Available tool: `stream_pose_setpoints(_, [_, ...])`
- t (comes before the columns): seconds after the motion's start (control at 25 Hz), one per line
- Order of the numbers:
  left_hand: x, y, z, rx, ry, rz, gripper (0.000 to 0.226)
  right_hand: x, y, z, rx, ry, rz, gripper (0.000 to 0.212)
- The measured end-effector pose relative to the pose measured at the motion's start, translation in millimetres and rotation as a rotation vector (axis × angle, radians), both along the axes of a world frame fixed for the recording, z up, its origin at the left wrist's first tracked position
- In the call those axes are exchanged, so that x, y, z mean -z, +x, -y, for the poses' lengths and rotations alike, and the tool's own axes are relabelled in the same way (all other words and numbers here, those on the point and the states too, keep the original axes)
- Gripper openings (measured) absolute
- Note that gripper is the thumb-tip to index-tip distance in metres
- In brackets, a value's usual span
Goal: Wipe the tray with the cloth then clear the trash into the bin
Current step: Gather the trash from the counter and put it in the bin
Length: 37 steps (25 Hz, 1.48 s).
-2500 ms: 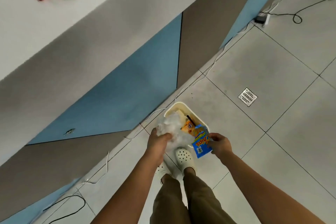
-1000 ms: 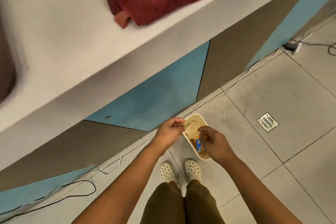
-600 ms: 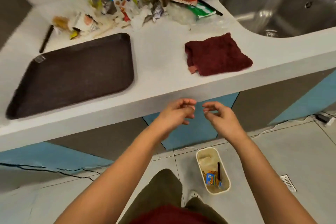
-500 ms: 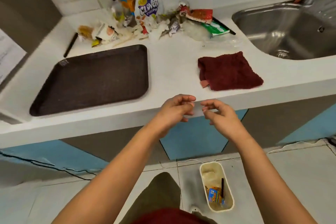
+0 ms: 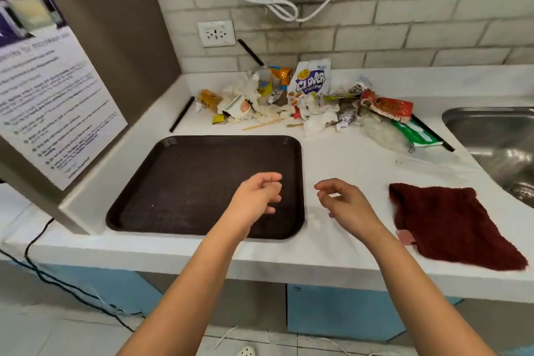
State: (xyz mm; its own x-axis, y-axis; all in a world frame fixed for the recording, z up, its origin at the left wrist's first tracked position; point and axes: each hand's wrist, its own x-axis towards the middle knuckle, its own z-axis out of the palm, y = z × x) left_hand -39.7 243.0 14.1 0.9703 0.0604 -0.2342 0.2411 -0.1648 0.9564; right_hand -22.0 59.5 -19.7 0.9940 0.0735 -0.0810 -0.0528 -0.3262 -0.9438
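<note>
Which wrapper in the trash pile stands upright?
The white Clover Chips bag, propped at the pile's back; the red wrapper and green packet lie flat.

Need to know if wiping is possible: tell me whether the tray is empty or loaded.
Empty. The dark tray shows only bare surface; the trash pile lies behind it on the counter.

White counter (image 5: 346, 159) along a pale brick wall (image 5: 404, 37). Steel sink (image 5: 497, 141) set into its right end. Wall socket (image 5: 216, 33) above the back edge, a looped white cord (image 5: 270, 3) hanging higher up. Printed notice (image 5: 49, 89) on the brown panel at left (text too blurred to read). Black cable (image 5: 37, 272) trails below.
</note>
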Motion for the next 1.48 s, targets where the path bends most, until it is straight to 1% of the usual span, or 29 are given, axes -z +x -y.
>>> stream_pose_setpoints(0.12, [-2, 35, -50, -0.079, 0.013, 0.010, 0.018, -2, 37, -37, 0.042, -0.002, 0.005, 0.017])
stream_pose_setpoints(0.28, [-11, 91, -120, -0.178, 0.007, 0.033, 0.015, -5, 88, -86, 0.045, -0.085, 0.053, 0.016])
stream_pose_setpoints(0.48, [-5, 168, -198, -0.300, 0.013, 0.036, 0.015, -6, 143, -131, 0.077, -0.158, 0.049, 0.016])
stream_pose_setpoints(0.56, [0, 199, -223, -0.337, 0.099, 0.045, 0.022, -3, 163, -146, 0.099, -0.168, 0.038, 0.018])
stream_pose_setpoints(0.64, [6, 225, -243, -0.360, 0.256, 0.049, 0.028, -1, 180, -160, 0.103, -0.193, 0.032, 0.019])
stream_pose_setpoints(0.76, [14, 257, -262, -0.332, 0.467, 0.052, 0.035, 1, 204, -179, 0.088, -0.224, 0.021, 0.021])
stream_pose_setpoints(0.84, [21, 273, -265, -0.303, 0.561, 0.047, 0.040, -1, 220, -192, 0.068, -0.269, 0.040, 0.022])
stream_pose_setpoints(1.04, [43, 300, -264, -0.242, 0.759, -0.075, 0.048, -9, 266, -232, -0.033, -0.423, 0.179, 0.027])
stream_pose_setpoints(1.16, [48, 307, -264, -0.225, 0.856, -0.096, 0.053, -22, 294, -267, -0.160, -0.537, 0.317, 0.031])
stream_pose_setpoints(1.24, [51, 315, -264, -0.201, 0.913, -0.122, 0.055, -27, 316, -296, -0.282, -0.592, 0.362, 0.038])
stream_pose_setpoints(1.36, [58, 326, -268, -0.170, 0.998, -0.150, 0.054, -24, 353, -335, -0.400, -0.697, 0.353, 0.047])
stream_pose_setpoints(1.44, [65, 330, -271, -0.170, 1.019, -0.151, 0.046, -17, 374, -351, -0.392, -0.778, 0.317, 0.050])
stream_pose_setpoints(1.48, [67, 333, -272, -0.174, 1.024, -0.152, 0.042, -15, 384, -355, -0.355, -0.817, 0.292, 0.052])
